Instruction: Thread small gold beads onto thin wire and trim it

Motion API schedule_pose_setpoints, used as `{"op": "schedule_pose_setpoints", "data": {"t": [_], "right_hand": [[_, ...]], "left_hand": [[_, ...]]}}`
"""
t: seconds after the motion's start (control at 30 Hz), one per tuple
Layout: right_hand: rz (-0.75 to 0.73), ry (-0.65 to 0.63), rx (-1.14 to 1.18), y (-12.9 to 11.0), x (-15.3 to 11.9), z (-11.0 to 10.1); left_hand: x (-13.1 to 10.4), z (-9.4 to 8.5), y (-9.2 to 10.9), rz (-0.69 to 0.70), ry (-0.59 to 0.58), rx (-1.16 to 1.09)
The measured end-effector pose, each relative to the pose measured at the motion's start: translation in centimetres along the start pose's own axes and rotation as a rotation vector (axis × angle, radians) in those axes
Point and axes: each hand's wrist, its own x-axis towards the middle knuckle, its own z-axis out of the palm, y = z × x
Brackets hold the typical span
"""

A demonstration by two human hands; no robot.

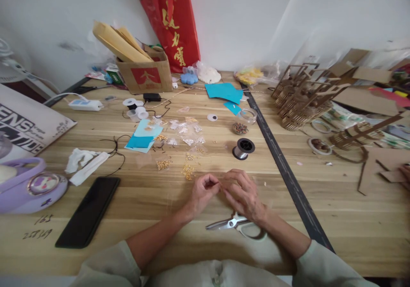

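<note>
Over the counter (134, 206), your left hand (203, 191) meets your right hand (241, 193), probably for fine control. Left grip pinched closed; right grip's closure, any held item: cannot tell. Scissors (231, 223) beside right wrist, spool (245, 145) beyond, likely for reach.

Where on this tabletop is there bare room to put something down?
Bare wood shows between the phone and left forearm, and right of the black strip, nearer the wearer than the cardboard pieces. It is crowded mid-table, with gold beads, small bags and the spool; scissors lie by the right hand.
</note>
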Motion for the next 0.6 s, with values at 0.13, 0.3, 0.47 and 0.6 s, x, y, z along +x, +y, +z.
{"op": "schedule_pose_setpoints", "data": {"t": [0.13, 0.3, 0.47, 0.6], "right_hand": [[-0.002, 0.008, 0.122, -0.6, 0.6, -0.5], [0.193, 0.001, 0.398, -1.4, 0.3, -1.0], [0.418, 0.025, 0.652, -1.3, -0.6, -0.8], [0.546, 0.081, 0.721, -1.1, -0.3, -0.7]], "left_hand": [[-0.2, 0.0, 0.0, 0.077, -0.016, 0.071], [-0.2, -0.1, 0.8, 0.095, -0.055, -0.030], [0.2, -0.3, 1.1, -0.039, -0.053, -0.097], [0.3, -0.3, 1.1, -0.082, -0.046, -0.150]]}}
